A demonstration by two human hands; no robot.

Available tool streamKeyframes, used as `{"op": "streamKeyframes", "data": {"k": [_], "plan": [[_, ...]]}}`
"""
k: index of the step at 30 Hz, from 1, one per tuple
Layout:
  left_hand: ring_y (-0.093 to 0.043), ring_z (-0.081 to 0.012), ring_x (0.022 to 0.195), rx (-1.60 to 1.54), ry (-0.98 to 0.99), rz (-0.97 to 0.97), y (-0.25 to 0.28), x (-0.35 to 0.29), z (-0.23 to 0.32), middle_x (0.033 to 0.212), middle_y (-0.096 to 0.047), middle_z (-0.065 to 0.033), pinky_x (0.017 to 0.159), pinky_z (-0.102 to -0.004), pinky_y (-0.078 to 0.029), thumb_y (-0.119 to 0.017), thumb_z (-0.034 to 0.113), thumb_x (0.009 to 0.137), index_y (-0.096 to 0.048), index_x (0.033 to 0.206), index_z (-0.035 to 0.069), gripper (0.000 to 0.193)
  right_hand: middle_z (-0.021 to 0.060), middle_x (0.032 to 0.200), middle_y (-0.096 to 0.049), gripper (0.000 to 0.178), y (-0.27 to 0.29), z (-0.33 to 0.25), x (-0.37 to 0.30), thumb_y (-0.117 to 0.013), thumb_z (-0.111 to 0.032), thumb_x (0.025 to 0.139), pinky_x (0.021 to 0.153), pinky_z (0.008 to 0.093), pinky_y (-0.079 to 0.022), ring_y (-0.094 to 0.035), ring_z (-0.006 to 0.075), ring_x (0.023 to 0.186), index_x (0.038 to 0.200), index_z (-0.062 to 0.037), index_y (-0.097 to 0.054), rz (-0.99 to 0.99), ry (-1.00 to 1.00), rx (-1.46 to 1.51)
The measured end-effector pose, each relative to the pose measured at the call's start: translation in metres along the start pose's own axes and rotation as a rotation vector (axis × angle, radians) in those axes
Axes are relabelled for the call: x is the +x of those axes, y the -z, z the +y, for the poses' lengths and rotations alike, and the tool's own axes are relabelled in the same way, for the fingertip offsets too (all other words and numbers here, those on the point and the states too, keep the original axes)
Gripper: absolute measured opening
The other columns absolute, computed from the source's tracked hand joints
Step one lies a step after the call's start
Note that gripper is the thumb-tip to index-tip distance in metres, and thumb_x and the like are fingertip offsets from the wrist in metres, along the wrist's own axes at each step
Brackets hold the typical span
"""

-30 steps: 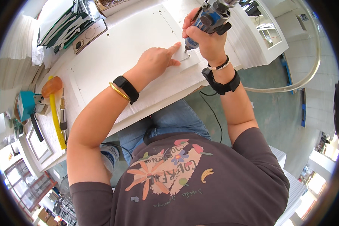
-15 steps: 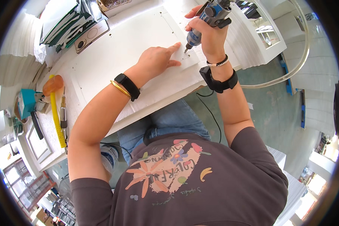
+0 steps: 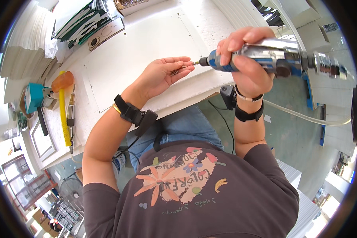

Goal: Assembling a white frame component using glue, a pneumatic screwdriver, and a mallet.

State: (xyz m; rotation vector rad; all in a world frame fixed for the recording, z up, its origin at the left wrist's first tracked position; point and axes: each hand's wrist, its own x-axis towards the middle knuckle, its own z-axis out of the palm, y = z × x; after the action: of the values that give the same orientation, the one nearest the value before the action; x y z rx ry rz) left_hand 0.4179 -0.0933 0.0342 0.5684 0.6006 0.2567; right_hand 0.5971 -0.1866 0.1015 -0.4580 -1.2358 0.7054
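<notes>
My right hand is wrapped round a blue and silver air screwdriver, which lies nearly level with its bit pointing left. Turned partly palm up, my left hand cradles several small screws. Its thumb and fingertips close together at the tip of the bit, where a screw seems to be held; the exact contact is too small to tell. Beneath both hands a white panel lies flat on the white worktable, with small dark holes or screw spots along its edges.
On the left lie a mallet with orange head and yellow handle, a slim metal tool and a teal tool. Dark green-edged sheets are stacked behind, beside white stacks. A clear hose runs at the right.
The screwdriver has come up off the panel and swung from upright to nearly level, moving right. My left hand has turned from pointing at the panel to palm up, showing screws.
</notes>
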Motion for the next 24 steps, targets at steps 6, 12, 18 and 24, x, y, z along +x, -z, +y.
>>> {"op": "streamKeyframes", "data": {"k": [6, 12, 18, 24], "plan": [[-0.059, -0.0167, 0.095, -0.035, -0.047, 0.045, -0.002, -0.008, -0.015, 0.105, -0.057, -0.0141, 0.084, -0.0207, -0.051, -0.048, 0.002, 0.089, -0.050, 0.111, -0.008, 0.024, 0.0114, 0.085, -0.053, 0.036, -0.010, -0.008, -0.014, -0.049, 0.003, 0.068, 0.067, 0.0403, -0.044, -0.055, 0.0216, 0.061, 0.102, -0.0074, -0.045, -0.021, 0.033, -0.076], [-0.059, -0.0090, 0.083, -0.011, -0.092, 0.102, 0.002, -0.012, -0.028, 0.092, -0.059, -0.0063, 0.074, -0.0152, -0.052, -0.055, 0.009, 0.088, -0.055, 0.100, -0.002, 0.016, 0.0145, 0.081, -0.055, 0.032, -0.022, -0.011, -0.020, -0.054, 0.006, 0.069, 0.065, 0.0376, -0.049, -0.055, 0.0190, 0.059, 0.097, -0.0038, -0.044, 0.059, 0.049, 0.032], [-0.052, -0.0024, 0.064, -0.025, -0.056, 0.104, 0.004, -0.016, -0.028, 0.076, -0.054, 0.0007, 0.058, -0.0111, -0.047, -0.053, 0.022, 0.090, -0.055, 0.088, 0.002, 0.021, 0.0152, 0.083, -0.056, 0.032, -0.025, -0.011, -0.018, -0.053, 0.007, 0.069, 0.066, 0.0376, -0.049, -0.056, 0.0193, 0.060, 0.098, -0.0038, -0.044, 0.047, 0.058, 0.015], [-0.046, -0.0017, 0.061, -0.009, -0.042, -0.016, 0.008, -0.019, -0.029, 0.072, -0.051, 0.0018, 0.054, -0.0118, -0.042, -0.052, 0.025, 0.091, -0.055, 0.089, 0.001, 0.024, 0.0152, 0.085, -0.056, 0.033, -0.024, -0.009, -0.018, -0.053, 0.006, 0.069, 0.067, 0.0387, -0.049, -0.057, 0.0198, 0.062, 0.099, -0.0038, -0.044, 0.061, 0.038, 0.053]]}}
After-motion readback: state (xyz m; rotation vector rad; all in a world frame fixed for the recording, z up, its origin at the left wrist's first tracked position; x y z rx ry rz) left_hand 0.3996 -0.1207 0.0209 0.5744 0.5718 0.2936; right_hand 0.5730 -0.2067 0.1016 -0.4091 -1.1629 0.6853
